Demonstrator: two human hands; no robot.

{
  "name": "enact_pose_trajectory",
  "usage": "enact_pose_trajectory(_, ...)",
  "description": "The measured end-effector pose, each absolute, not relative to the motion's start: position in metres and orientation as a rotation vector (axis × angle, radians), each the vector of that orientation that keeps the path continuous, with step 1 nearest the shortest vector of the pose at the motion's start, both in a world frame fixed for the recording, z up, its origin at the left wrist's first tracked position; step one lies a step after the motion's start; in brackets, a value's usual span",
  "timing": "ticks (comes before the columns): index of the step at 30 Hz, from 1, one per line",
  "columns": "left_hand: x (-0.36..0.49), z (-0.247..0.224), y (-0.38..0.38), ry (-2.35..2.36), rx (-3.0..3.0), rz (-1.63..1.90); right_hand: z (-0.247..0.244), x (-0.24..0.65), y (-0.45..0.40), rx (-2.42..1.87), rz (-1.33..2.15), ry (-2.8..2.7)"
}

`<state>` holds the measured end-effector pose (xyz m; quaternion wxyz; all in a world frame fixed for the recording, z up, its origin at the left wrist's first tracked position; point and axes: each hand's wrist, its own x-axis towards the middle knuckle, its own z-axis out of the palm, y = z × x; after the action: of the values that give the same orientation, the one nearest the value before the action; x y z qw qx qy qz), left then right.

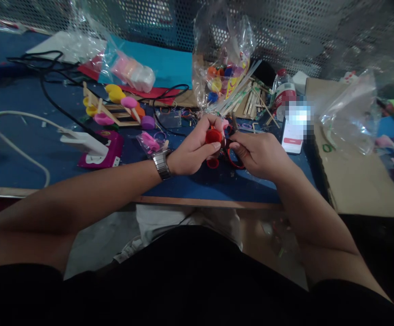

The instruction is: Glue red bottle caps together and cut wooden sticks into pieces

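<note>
My left hand (195, 147), with a metal watch on its wrist, is closed on a small red cup (213, 136) above the blue table. A pink piece (224, 124) shows just behind the cup. Close by on the right, my right hand (260, 154) pinches a thin dark tool (234, 122) whose tip points away from me; its full shape is hidden by the fingers. Between and below the hands lie a second red round piece (212, 162) and a red ring-shaped handle (235, 159); whether the handle belongs to the tool is unclear.
A stick frame with coloured cups (129, 102) and a purple power strip (115, 149) stand at left. Behind are wooden sticks (251, 102), a bag of coloured caps (217, 77) and a bottle (283, 93). A lit phone (292, 136) and cardboard (360, 181) lie at right.
</note>
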<state>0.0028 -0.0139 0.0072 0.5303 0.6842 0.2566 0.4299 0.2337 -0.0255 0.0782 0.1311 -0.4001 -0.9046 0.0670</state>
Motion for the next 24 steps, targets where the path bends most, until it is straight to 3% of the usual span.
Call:
enact_pose_trajectory(17, 0.002, 0.002, -0.008, 0.479, 1.916, 1.267, 0.079, 0.23, -0.034, -1.103, 0.518, -2.477)
enact_pose_trajectory(24, -0.001, 0.001, -0.003, 0.549, 2.094, 1.259, 0.075, 0.225, -0.036, -1.202, 0.321, -2.472)
